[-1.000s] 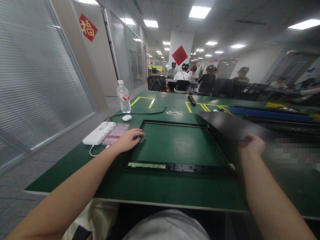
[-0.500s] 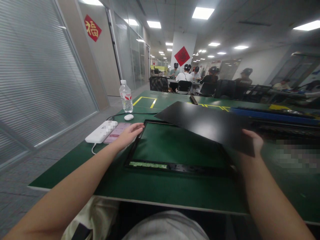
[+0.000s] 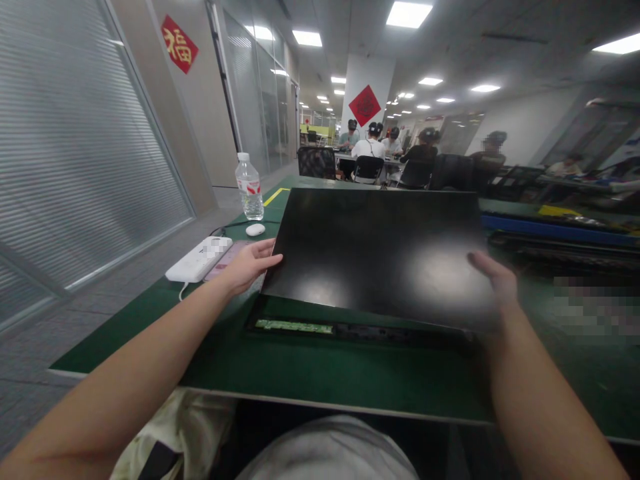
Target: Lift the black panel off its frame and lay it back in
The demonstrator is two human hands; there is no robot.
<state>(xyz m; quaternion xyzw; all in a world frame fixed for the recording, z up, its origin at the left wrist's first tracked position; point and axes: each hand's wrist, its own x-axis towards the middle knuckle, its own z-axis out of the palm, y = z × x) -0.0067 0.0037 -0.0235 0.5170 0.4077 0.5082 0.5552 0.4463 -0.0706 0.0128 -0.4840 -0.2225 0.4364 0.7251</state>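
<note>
A large black glossy panel hangs tilted over a black rectangular frame that lies flat on the green table. My right hand grips the panel's right near corner, thumb on top. My left hand reaches to the panel's left edge, fingers stretched out and touching it. A green circuit strip shows along the frame's near side, below the panel.
A white power bank and a phone lie left of the frame, with a white mouse-like object and a water bottle behind. Blue and black trays sit at the right. Several people sit at a far table.
The right hand has swung the black panel from the right side leftward until it covers the frame. The left hand has lifted from the frame's corner to the panel's left edge.
</note>
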